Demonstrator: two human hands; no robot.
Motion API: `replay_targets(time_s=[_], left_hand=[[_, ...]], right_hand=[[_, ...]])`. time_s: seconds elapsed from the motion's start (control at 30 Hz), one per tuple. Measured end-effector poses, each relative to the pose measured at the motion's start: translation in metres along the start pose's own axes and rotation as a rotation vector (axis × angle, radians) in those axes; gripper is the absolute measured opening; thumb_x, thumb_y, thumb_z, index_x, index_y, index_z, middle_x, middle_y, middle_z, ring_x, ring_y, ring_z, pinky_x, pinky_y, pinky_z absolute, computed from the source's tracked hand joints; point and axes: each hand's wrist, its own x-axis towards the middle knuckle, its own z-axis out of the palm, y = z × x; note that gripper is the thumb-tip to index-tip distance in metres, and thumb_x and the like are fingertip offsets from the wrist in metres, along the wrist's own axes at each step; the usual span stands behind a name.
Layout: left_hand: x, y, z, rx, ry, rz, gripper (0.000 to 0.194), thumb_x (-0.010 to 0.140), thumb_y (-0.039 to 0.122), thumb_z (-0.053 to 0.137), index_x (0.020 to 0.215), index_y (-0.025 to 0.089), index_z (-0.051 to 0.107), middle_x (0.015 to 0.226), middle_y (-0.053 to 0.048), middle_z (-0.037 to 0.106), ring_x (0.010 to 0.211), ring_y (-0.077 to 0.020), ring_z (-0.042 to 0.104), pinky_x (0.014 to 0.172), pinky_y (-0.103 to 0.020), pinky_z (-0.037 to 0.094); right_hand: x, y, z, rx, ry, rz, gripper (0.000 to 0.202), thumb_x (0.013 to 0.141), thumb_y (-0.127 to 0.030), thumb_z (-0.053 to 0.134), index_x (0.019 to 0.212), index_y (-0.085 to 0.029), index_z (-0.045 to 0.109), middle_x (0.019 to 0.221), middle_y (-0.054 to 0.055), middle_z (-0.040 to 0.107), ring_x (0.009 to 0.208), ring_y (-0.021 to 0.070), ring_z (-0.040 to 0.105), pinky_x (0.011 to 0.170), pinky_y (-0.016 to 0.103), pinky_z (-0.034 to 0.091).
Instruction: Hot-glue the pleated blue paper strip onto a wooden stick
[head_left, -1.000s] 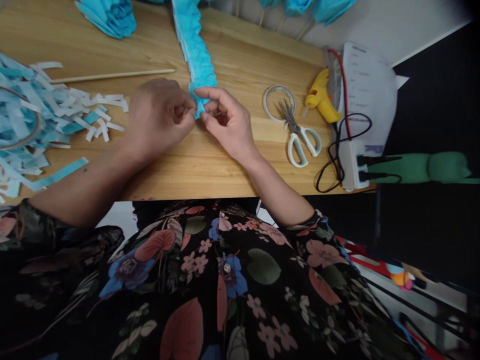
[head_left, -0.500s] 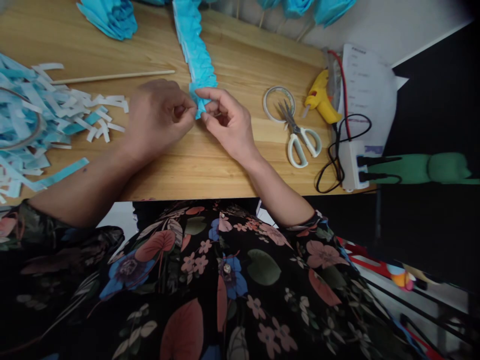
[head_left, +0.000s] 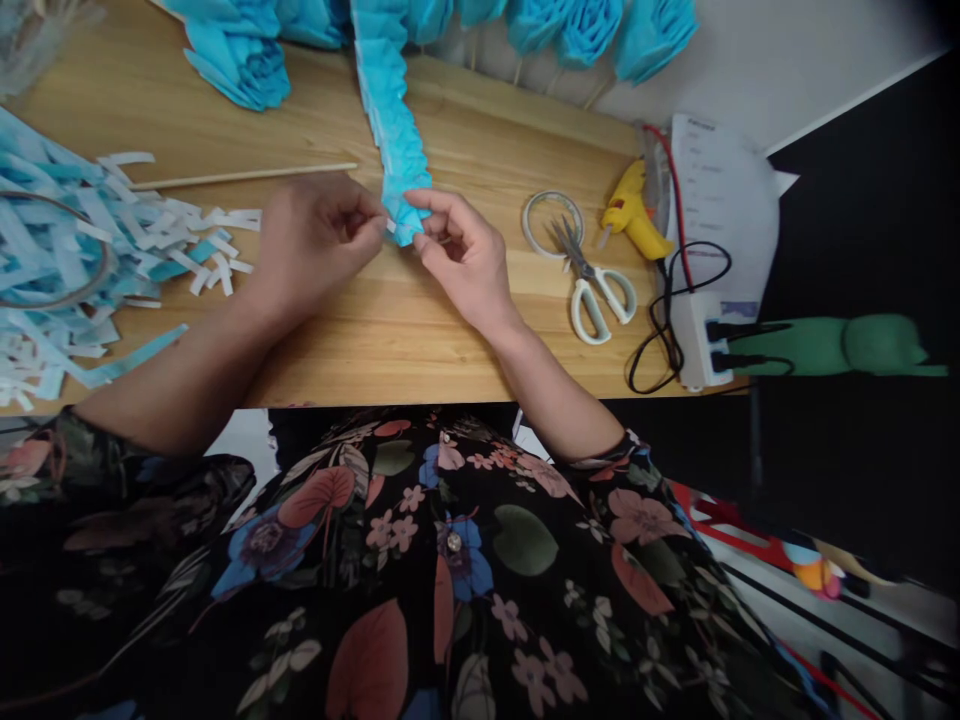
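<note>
A long ruffled strip of blue crepe paper (head_left: pixel 391 120) runs down the wooden table from the far edge. Its near end is pinched between the thumb and fingers of my right hand (head_left: pixel 469 262). Just left of that end, my left hand (head_left: pixel 319 240) is closed, thumb against fingers. A small white strip (head_left: pixel 391 226) peeks out at its fingertips, right beside the blue paper; whether the two are joined I cannot tell. A thin wooden stick (head_left: pixel 247 175) lies beyond my left hand.
White and blue paper scraps (head_left: pixel 67 260) pile up at left. Scissors (head_left: pixel 589 275) overlap a tape roll (head_left: pixel 551 222) at right, near a yellow glue gun (head_left: pixel 636 212) and a power strip (head_left: pixel 697 340) with cables. Blue paper flowers (head_left: pixel 236 50) line the back.
The view has shifted slightly, showing more of the flowers at the back. The small white strip now shows at my left fingertips. My right hand keeps its pinch on the crepe paper.
</note>
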Motion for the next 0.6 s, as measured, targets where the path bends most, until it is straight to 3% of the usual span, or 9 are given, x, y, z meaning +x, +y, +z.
replay_targets(time_s=[0.37,0.5,0.6], left_hand=[[0.010,-0.009,-0.010,-0.110,0.130,-0.129,0.016,0.085,0.029,0.061,0.082,0.017,0.072,0.073,-0.001,0.065,0.066,-0.0137,0.049,0.067,-0.032,0.043],[0.021,-0.029,-0.035,-0.019,0.225,-0.258,0.021,0.086,0.033,0.061,0.087,0.017,0.075,0.072,-0.001,0.062,0.068,-0.0156,0.048,0.072,-0.035,0.045],[0.027,-0.061,-0.061,0.172,0.238,-0.272,0.025,0.085,0.032,0.058,0.086,0.017,0.077,0.069,0.000,0.060,0.070,-0.0164,0.046,0.072,-0.034,0.042]], right_hand=[[0.003,0.008,-0.004,-0.021,0.033,0.006,0.036,0.101,-0.039,0.065,0.136,-0.027,0.066,0.101,0.001,0.071,0.093,0.0164,0.067,0.086,0.032,0.062],[0.005,0.004,-0.005,-0.055,0.011,0.028,0.040,0.098,-0.042,0.069,0.137,-0.029,0.067,0.102,0.002,0.072,0.093,0.0182,0.067,0.081,0.031,0.061],[0.005,0.002,-0.008,-0.053,0.006,0.037,0.039,0.097,-0.041,0.070,0.134,-0.030,0.069,0.101,0.002,0.073,0.092,0.0184,0.066,0.078,0.031,0.059]])
